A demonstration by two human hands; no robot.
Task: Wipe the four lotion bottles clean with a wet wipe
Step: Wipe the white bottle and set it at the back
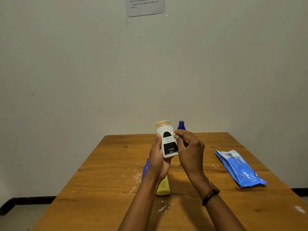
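My left hand [157,160] grips a white lotion bottle [167,140] with a black label and a yellow-rimmed cap, held upright above the table. My right hand [189,149] pinches a small white wet wipe [174,135] against the bottle's right side. A yellow bottle [163,187] lies on the table under my left wrist. A blue bottle [145,169] shows partly behind my left hand. Another blue bottle [181,125] stands at the table's far edge, mostly hidden by my right hand.
A blue wet wipe pack [240,169] lies on the right of the wooden table [100,180]. White smears [135,179] mark the tabletop near the bottles. A printed sheet [145,5] hangs on the wall.
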